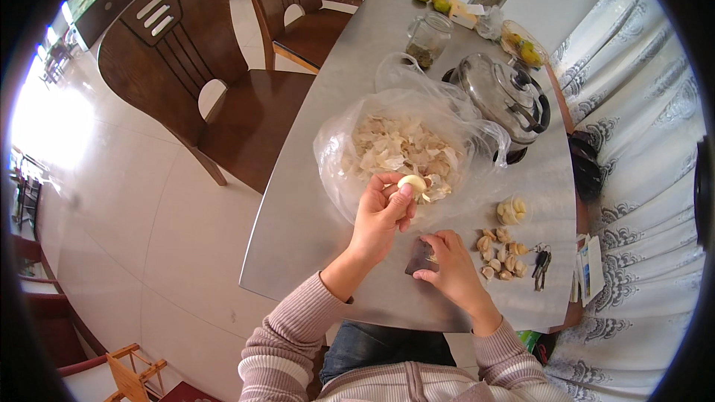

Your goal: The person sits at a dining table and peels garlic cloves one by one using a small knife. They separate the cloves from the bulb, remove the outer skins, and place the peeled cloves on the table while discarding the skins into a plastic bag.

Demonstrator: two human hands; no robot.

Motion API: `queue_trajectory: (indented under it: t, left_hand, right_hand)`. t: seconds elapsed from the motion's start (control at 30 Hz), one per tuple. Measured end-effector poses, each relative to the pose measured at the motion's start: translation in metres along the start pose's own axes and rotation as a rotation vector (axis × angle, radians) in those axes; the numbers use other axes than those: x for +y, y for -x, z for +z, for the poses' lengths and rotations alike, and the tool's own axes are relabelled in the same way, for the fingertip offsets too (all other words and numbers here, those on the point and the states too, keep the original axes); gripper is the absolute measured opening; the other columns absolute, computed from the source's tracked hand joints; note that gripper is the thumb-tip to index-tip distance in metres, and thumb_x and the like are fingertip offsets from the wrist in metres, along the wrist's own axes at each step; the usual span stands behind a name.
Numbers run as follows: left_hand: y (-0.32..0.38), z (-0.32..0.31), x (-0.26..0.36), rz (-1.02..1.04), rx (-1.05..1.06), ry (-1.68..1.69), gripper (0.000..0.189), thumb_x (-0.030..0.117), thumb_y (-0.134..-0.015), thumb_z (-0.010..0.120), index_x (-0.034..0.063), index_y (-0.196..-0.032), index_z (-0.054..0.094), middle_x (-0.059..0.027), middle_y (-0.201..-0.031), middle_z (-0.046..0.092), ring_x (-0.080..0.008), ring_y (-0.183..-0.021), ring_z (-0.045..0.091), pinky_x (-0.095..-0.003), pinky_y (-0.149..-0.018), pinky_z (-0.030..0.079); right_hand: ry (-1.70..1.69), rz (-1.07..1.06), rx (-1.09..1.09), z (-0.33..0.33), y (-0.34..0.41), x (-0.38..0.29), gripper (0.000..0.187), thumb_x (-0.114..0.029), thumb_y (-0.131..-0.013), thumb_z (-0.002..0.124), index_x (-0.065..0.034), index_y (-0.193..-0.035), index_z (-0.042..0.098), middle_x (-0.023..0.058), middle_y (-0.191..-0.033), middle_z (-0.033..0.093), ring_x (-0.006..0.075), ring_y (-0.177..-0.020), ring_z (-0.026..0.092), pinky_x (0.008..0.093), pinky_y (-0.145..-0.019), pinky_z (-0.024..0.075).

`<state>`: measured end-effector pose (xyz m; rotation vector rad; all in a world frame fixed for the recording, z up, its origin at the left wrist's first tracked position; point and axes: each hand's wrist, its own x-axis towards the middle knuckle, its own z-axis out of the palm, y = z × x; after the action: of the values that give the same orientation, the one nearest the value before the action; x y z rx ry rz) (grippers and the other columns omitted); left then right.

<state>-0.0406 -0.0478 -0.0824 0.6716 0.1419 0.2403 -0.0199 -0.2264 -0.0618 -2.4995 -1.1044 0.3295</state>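
Note:
Between the thumb and fingers of my left hand point(382, 215) is a pale peeled garlic clove point(412, 183). That hand is above the near side of a clear plastic bag point(335, 145), which is open and full of dry garlic skins point(396, 142). My right hand point(455, 268) grips a small dark, flat rectangular object point(416, 259) by its edges, low over the table; a pale scrap shows by the fingers. Unpeeled garlic cloves point(505, 257) lie in a loose group to the right of this hand. Beyond them stands a clear cup point(515, 211) of peeled cloves.
Keys point(540, 268) lie beside the unpeeled cloves on the metal-topped table point(301, 257). Behind the bag are a steel kettle point(491, 89), a glass jar point(430, 39) and a basket of yellow-green fruit point(522, 47). Wooden chairs point(184, 56) line the left side; a curtain point(642, 178) hangs right.

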Motion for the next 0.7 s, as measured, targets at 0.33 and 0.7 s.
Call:
queue_trajectory:
  t: [0.33,0.7]
  left_hand:
    - [0.006,0.01,0.002,0.163,-0.012,-0.191,0.02,0.008,-0.09,0.052,0.0029,-0.105,0.04,-0.0058,-0.09,0.057,-0.0046,-0.057,0.046,-0.0176,-0.045,0.038]
    - [0.005,0.004,-0.005,0.207,0.076,-0.317,0.023,0.012,-0.086,0.061,0.0007,-0.101,0.048,-0.0013,-0.081,0.058,-0.003,-0.061,0.049,-0.0169,-0.05,0.041]
  right_hand:
    - [-0.148,-0.029,-0.091,-0.007,-0.009,0.006,0.042,-0.016,-0.063,0.077,-0.002,-0.096,0.054,0.0105,-0.09,0.049,0.0221,-0.081,0.053,0.0294,-0.07,0.0447]
    - [-0.99,0.092,0.556,-0.043,-0.025,-0.019,0.015,-0.004,-0.082,0.063,0.001,-0.093,0.054,0.0061,-0.079,0.059,0.0092,-0.057,0.054,0.0216,-0.051,0.0449]
